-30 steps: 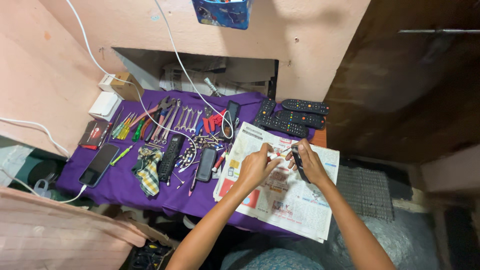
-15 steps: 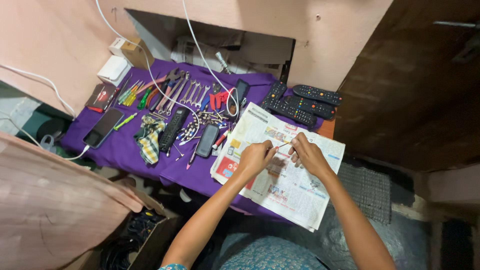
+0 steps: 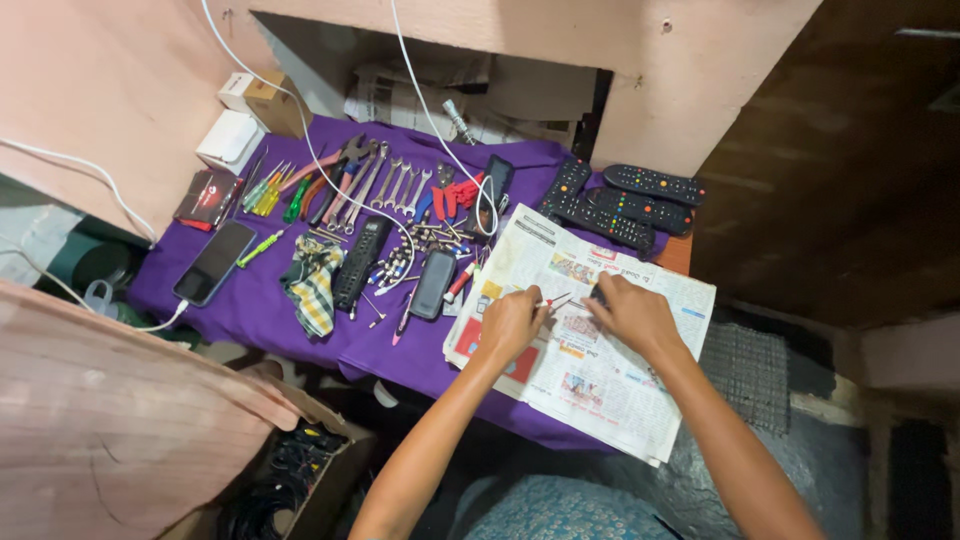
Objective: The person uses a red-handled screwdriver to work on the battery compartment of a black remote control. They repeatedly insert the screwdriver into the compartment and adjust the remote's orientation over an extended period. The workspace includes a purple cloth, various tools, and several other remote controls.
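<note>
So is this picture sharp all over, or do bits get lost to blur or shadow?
Head view: the purple cloth, the row of tools and the newspaper are evenly lit and fairly sharp; the left hand and right hand are slightly soft, so the small tool between them is hard to identify; the right side sinks into dark shadow; the straight wall edges bow slightly toward the frame edges.

Both my bare forearms reach forward from below, converging toward the middle. My left hand [image 3: 510, 322] is curled, knuckles up, thumb and fingertips pinched together and pointing right. My right hand [image 3: 632, 315] lies palm down, fingers bent and closed, pointing left toward the other. The two hands sit near each other, not touching, wrists roughly level and slightly bent.
</note>
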